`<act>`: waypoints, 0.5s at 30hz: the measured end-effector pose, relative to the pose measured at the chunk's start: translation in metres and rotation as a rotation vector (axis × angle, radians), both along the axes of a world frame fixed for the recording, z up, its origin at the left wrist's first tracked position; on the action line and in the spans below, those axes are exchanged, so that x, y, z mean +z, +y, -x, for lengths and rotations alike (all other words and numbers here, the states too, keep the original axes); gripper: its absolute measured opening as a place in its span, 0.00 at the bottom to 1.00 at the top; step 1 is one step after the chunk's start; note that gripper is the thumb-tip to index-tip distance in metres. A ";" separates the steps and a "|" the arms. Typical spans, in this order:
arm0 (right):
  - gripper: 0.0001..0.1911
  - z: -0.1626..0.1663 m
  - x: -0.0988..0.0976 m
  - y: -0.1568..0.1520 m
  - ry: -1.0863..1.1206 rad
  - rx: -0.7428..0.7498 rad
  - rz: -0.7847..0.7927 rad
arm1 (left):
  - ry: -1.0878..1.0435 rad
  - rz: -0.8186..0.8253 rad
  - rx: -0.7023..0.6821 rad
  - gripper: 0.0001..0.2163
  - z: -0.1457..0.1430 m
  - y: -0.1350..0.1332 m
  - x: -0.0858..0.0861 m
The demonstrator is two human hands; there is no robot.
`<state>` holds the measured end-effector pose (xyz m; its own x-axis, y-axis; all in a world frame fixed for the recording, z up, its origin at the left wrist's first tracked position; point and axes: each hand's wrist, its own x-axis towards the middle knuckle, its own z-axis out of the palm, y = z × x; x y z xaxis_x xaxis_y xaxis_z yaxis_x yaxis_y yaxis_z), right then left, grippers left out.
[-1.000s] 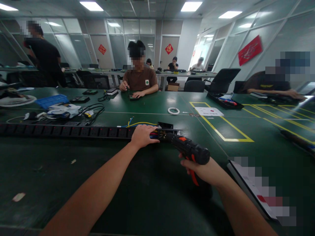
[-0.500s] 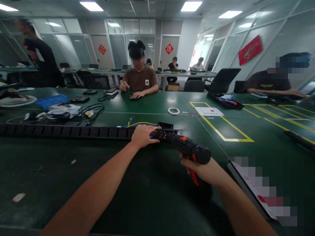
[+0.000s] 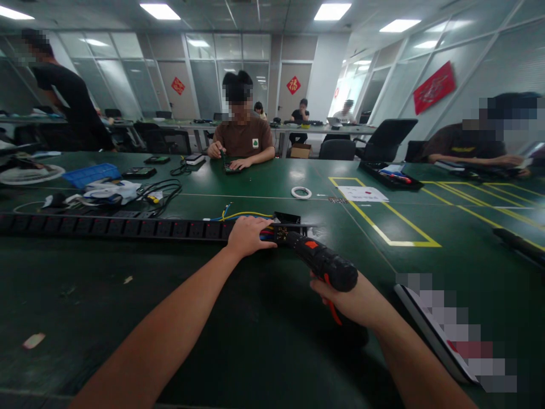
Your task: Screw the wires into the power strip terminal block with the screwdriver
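A long black power strip [image 3: 157, 228] with a row of sockets lies across the green table. My left hand [image 3: 249, 236] grips it near its right end, thumb on the near side and fingers over the top. Just right of that hand, coloured wires show at the strip's open end, and blue and yellow wires [image 3: 240, 215] stick out behind it. In my right hand [image 3: 349, 295] is a black and orange cordless screwdriver [image 3: 326, 261]. Its nose points left at the strip's end, close to my left fingers; the bit's tip cannot be made out.
Black cables [image 3: 164, 196] and a blue tray [image 3: 92, 175] lie at the left. A white ring-shaped roll [image 3: 301, 193] and a paper sheet [image 3: 363, 193] lie beyond the strip. A booklet [image 3: 438, 335] is at the right. Opposite, a co-worker [image 3: 242, 133] handles a circuit board.
The rear of the screwdriver has swung slightly left and nearer to me, with its nose still at the strip's end. My left hand has kept its place.
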<state>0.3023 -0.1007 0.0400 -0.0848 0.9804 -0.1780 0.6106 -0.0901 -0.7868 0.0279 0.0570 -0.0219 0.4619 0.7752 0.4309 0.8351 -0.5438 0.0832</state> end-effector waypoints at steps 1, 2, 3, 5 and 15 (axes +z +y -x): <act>0.12 0.000 0.000 0.000 -0.004 0.005 -0.007 | 0.000 -0.002 -0.002 0.36 0.000 0.000 0.000; 0.11 0.000 -0.001 0.001 -0.007 0.012 -0.015 | 0.001 -0.002 -0.005 0.36 0.000 0.001 -0.001; 0.11 0.000 -0.001 0.001 -0.010 0.018 -0.022 | 0.002 -0.001 -0.007 0.37 0.001 0.001 -0.002; 0.10 0.001 0.000 0.001 -0.015 0.028 -0.033 | 0.001 0.001 -0.011 0.37 0.001 0.002 -0.003; 0.10 -0.001 0.000 0.001 -0.028 0.030 -0.041 | 0.013 -0.003 -0.003 0.37 0.000 0.001 0.000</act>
<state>0.3028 -0.0994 0.0396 -0.1103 0.9840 -0.1401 0.6342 -0.0389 -0.7722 0.0276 0.0576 -0.0222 0.4695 0.7729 0.4269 0.8347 -0.5461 0.0706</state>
